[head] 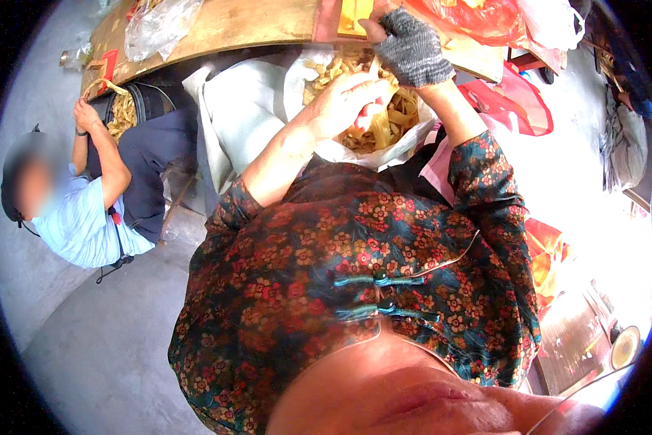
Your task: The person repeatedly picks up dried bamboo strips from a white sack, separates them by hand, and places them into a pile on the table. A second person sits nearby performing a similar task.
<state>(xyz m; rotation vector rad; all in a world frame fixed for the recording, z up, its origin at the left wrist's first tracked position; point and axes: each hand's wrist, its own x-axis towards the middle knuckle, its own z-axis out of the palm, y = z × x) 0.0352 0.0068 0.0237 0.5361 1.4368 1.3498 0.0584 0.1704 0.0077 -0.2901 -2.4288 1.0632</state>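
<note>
My left hand (350,100) is bare, with its fingers curled around a pale yellow dried strip (379,130), over a white sack (428,128). More curled dried strips (405,111) fill the sack, which stands open between my knees and the table. Higher up, my right hand (410,46) wears a grey knitted glove with bare fingertips. Its thumb stands out beside a yellow block (355,16) at the table's edge. Whether anything lies between the right fingers cannot be told. A short piece of strip (375,64) shows between the two hands.
A wooden table (239,24) spans the front, bearing a clear plastic bag (160,24) and a red plastic bag (484,24). At left a seated person (81,212) handles a strip over a dark bucket (138,103). White sheeting (244,109) hangs beside my sack. Red netting (513,106) lies right.
</note>
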